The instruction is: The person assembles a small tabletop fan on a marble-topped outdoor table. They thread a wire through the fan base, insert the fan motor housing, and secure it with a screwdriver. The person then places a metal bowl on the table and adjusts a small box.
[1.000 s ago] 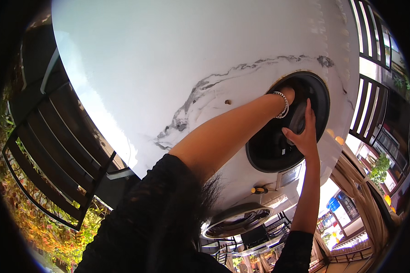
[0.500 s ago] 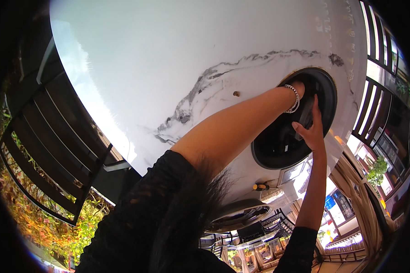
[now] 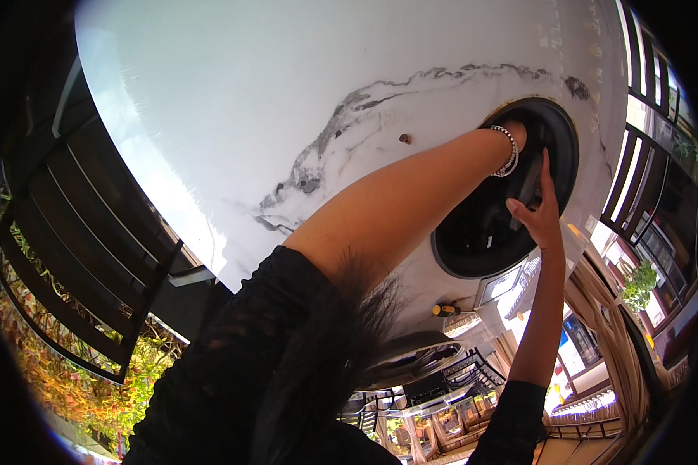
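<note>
A black, round, basin-like recess (image 3: 473,252) with a dark glossy interior sits in a white marbled tabletop (image 3: 233,101). My left hand (image 3: 515,133) reaches down into its far part, a beaded bracelet at the wrist; its fingers are lost in the dark interior. At the recess's right side is my right hand (image 3: 545,213), thumb spread away from straight fingers that point away from me. A dark shiny surface shows between that thumb and the fingers, too unclear to name. I see nothing plainly gripped in the right hand.
A small brown object (image 3: 405,139) lies on the tabletop left of the recess. Nearer me are a yellow-and-black object (image 3: 445,310) and a second round, shiny fitting (image 3: 411,364). A dark slatted chair (image 3: 70,256) stands at left; beige curtains (image 3: 609,318) hang at right.
The tabletop and recess sit slightly higher in the picture, as the view has shifted. Both hands keep nearly the same places at the recess.
</note>
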Motion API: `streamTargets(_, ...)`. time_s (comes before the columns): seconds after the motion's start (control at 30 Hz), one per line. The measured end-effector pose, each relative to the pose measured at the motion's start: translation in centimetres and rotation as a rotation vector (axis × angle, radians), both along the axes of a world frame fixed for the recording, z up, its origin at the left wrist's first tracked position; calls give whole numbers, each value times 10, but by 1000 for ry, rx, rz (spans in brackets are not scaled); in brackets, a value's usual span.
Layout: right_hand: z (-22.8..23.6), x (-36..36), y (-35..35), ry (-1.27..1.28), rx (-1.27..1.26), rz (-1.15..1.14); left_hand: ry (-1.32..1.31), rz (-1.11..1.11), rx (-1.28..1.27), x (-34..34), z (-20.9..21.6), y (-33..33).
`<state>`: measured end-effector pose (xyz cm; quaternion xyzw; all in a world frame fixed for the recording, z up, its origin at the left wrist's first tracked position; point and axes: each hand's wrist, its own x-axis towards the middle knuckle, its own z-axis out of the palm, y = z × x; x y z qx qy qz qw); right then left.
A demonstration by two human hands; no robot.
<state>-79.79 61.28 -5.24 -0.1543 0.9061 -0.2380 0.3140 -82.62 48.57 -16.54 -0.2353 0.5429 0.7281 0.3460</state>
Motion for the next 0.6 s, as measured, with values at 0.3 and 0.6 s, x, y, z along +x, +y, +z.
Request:
streamTargets(0.3,0,1,-13,50,105,108,21,-30,-21,-2,-1,1)
streamTargets(0.6,-2,7,-15,115,144,124,133,-151,-125,-1,-2,-3)
